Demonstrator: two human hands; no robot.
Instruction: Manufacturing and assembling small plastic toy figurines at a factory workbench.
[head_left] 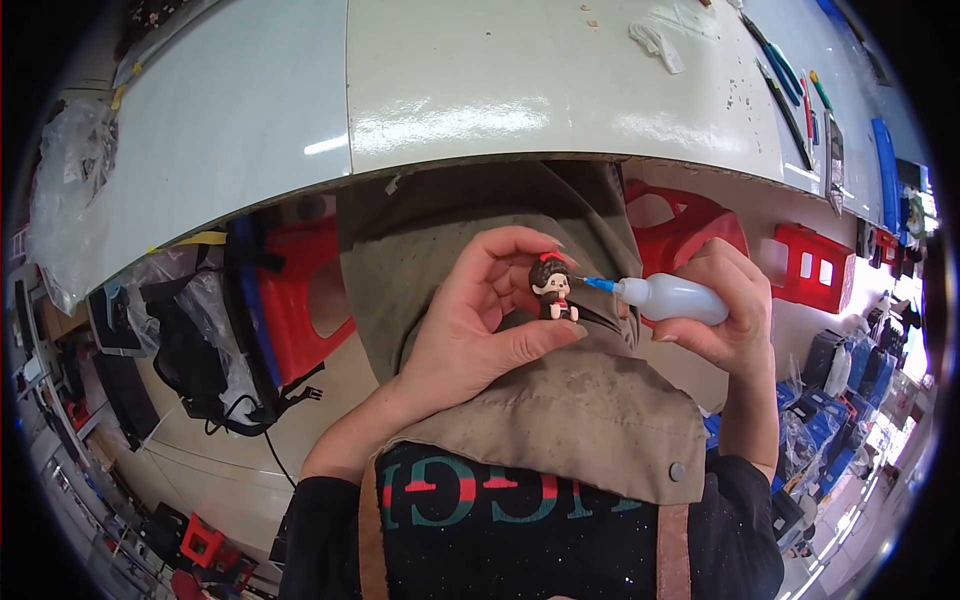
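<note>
Figurine (554,290) sits upright within the curled left hand (468,322).

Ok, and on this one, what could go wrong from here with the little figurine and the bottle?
Too hard a squeeze by the right grip on the translucent bottle might release too much of whatever it holds.
Its blue tip points at the figurine's head, so a slip could scratch it.
The left grip holds the figurine over the lap, away from the table; loosened, it might drop.
</note>
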